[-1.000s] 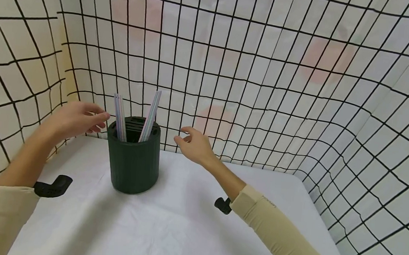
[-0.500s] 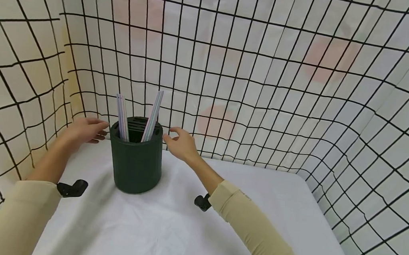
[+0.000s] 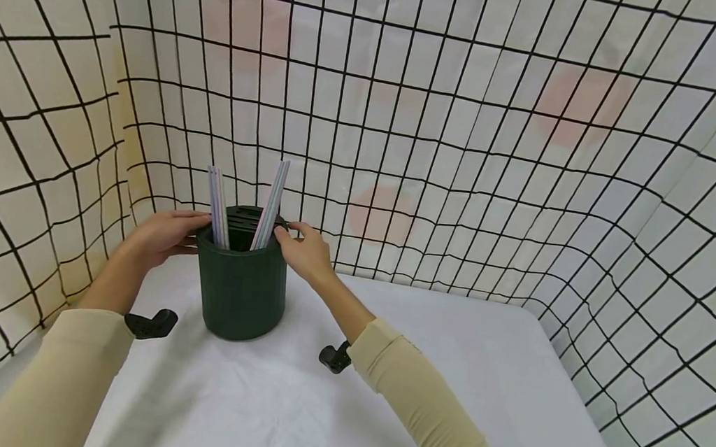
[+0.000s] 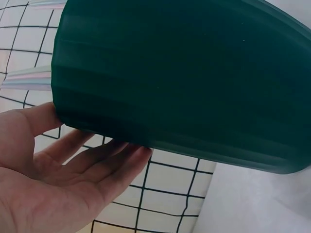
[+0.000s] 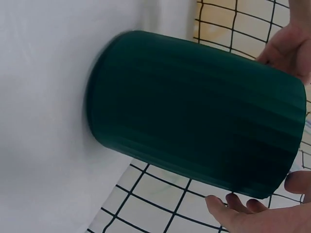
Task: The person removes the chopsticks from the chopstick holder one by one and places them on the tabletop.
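Observation:
A dark green ribbed holder (image 3: 242,291) stands upright on the white-covered table, left of the middle. Two bundles of pale pastel drinking straws lean in it, the left bundle (image 3: 217,209) and the right bundle (image 3: 271,206). A slotted dark part (image 3: 246,217) shows at the back of its mouth. My left hand (image 3: 168,235) touches the holder's left side near the top; in the left wrist view its thumb (image 4: 46,116) meets the rim and its fingers lie along the wall. On the other side, my right hand (image 3: 306,253) has its thumb at the rim, fingertips (image 5: 216,204) by the wall.
Black wire grid panels (image 3: 441,132) stand behind the table and at both sides, close behind the holder. White cloth (image 3: 384,366) covers the tabletop. A small black device sits at the left wrist (image 3: 151,324), another at the right wrist (image 3: 335,356).
Both hands have moved inward to the holder, the left from the left and the right from the right, and now meet its upper sides. The holder and straws stay in place.

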The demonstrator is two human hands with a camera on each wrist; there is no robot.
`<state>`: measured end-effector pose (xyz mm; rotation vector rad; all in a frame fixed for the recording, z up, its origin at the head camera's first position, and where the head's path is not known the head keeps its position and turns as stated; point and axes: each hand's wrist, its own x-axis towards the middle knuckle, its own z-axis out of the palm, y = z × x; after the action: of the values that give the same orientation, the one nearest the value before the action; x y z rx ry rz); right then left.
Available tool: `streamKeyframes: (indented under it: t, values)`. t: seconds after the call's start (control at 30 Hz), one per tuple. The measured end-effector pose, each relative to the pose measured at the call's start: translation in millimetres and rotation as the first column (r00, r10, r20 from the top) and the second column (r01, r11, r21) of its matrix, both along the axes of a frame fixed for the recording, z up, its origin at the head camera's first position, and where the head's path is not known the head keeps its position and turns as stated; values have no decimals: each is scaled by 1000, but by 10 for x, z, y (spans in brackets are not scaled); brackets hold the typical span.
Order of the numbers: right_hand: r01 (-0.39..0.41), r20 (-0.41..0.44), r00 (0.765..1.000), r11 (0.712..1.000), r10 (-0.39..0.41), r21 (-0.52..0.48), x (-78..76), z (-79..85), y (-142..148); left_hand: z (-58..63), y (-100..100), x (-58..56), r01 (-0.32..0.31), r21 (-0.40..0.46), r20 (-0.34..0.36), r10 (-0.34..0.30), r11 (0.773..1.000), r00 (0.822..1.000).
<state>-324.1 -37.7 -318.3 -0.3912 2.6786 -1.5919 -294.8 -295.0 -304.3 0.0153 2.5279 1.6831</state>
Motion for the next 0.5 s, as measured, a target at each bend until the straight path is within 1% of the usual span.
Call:
streamKeyframes:
  t: [0.23, 0.4, 0.5]
  values:
    - [20, 54, 998, 998, -17, -52, -45, -58, -25, -43, -41, -43, 24, 59, 8, -24, 998, 1000]
    - [68, 64, 996, 992, -62, -104, -51, -100, -51, -74, -77, -55, 17, 96, 13, -18, 995, 1000]
    - [95, 59, 994, 987, -87, -131, -54, -117, -67, -75, -81, -68, 18, 102, 14, -19, 995, 1000]
